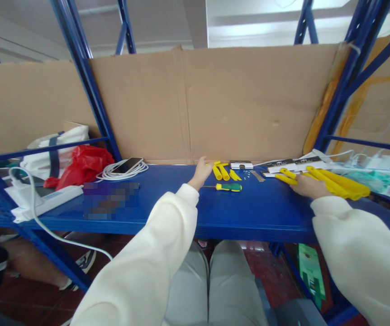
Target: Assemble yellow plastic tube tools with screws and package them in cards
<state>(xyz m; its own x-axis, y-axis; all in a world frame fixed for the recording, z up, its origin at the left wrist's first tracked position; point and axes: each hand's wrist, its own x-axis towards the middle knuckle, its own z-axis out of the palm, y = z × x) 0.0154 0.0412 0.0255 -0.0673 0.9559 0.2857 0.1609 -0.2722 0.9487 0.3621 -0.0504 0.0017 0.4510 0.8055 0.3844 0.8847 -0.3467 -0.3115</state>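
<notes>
My left hand (202,172) is on the blue shelf top, its fingers closed at the left end of some yellow plastic pieces (221,172); what it pinches, if anything, is too small to make out. A screwdriver (229,187) with a green and yellow handle lies just in front of those pieces. Further right, my right hand (308,186) reaches into a pile of yellow plastic parts (342,183); its fingertips are partly hidden among them. Between the hands lie a smaller yellow piece (235,175), tiny screws (246,175) and a flat metal strip (258,176).
Small black and white boxes (281,165) stand along the back against a cardboard panel (242,104). At left are a phone (127,165) on a coiled white cable, a red bag (86,163) and a power strip (50,201). A person's leg (35,262) shows below left.
</notes>
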